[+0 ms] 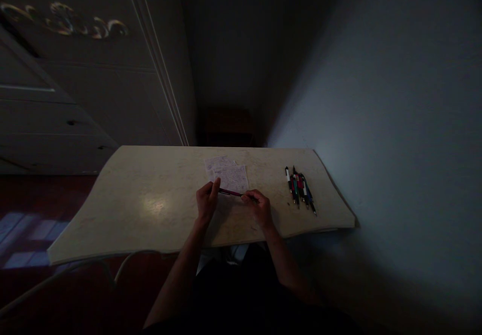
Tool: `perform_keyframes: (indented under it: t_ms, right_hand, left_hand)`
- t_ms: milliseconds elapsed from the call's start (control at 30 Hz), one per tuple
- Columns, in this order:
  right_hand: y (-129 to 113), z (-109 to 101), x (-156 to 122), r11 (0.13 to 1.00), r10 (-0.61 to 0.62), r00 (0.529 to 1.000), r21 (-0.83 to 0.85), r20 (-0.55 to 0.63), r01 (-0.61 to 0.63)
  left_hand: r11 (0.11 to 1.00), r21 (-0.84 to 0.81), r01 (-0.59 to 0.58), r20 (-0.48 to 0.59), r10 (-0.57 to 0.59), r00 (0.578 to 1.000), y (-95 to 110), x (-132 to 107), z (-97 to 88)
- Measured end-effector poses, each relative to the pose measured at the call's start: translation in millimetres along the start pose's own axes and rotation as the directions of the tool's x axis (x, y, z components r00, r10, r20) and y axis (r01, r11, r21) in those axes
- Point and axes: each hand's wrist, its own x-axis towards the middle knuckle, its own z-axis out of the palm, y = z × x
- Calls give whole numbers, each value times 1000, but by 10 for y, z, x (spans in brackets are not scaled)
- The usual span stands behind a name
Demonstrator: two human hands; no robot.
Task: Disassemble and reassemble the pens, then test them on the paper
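A purple pen (230, 192) is held level just above a pale table (150, 199), one end in each hand. My left hand (207, 200) pinches its left end with closed fingers. My right hand (258, 206) grips its right end, fingers closed too. Just beyond the pen lie two small scribbled paper sheets (229, 173), overlapping. The room is dim and fine detail is hard to see.
Several pens (300, 188) lie side by side at the table's right, near the wall (395, 124). A dark cabinet with drawers (75, 99) stands at the left. The table's front edge is close to my body.
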Motion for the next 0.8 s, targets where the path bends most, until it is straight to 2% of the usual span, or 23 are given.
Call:
perform_keyframes:
  t_ms: [67,167,267,400,467,633,800]
  right_hand:
    - [29,7,-3,1000,30,1000,10,-9,-30]
    - [77,10,-5,997,71,997,29,-22,-70]
    - [105,13,-4,997,68,997,23,-30,-68]
    - [107,15,0,998,59,998,27,-31,-58]
    - [104,13,-2,997,62,998,37,-25,-61]
    - [102,0,-24,999,25,1000,29,15,-25]
    - [113,-20,-37,999,2,999,33,35,-3]
  left_hand:
    - [1000,-19,-15,16,15,1000,-26,-13,-30]
    - [996,-81,-24,112,33,993,-54,-22,-43]
    - [989,-144,12,215,20,976,-75,-7,-15]
    - [984,-170,46,282,4,959,-97,31,7]
    - [985,-159,61,272,-16,962,-88,39,2]
    - [990,-117,73,146,-55,988,-14,24,-7]
    - [991,-78,111,121,-101,987,-1,31,-4]
